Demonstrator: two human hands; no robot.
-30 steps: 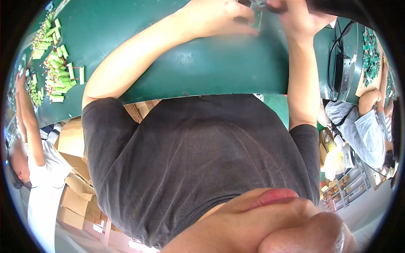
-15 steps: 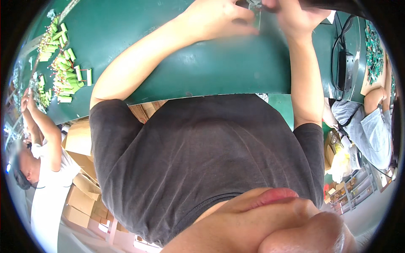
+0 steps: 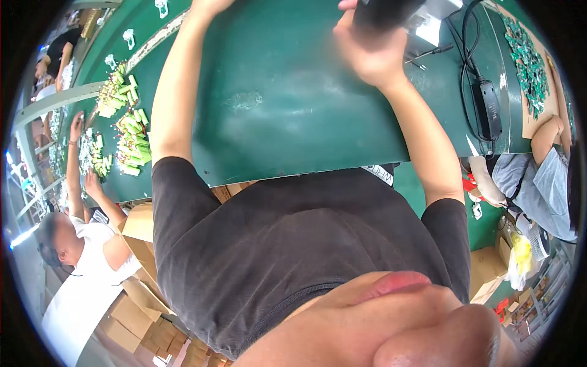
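Observation:
At the top edge, my left hand (image 3: 211,5) reaches over the green table (image 3: 275,122); its fingers lie outside the picture. My right hand (image 3: 370,58) is raised over the table at the upper right, blurred by motion. A dark, rounded black object (image 3: 388,15) covers part of its fingers, and I cannot tell whether the hand grips it. Beside that hand are a bright white-lit box-like thing (image 3: 428,27) and a thin dark tool with a metal shaft (image 3: 431,53), lying on the table.
Green cylindrical cells with red wires (image 3: 133,140) lie in heaps at the left. A black power adapter (image 3: 488,110) with cables sits at the right, near green circuit boards (image 3: 529,73) on cardboard. Small clear plastic parts (image 3: 128,38) stand far left. Co-workers are at both sides.
My left hand has moved away to the upper left, apart from the right hand and the clear thing between them. My right hand has shifted left and down. The view has turned slightly.

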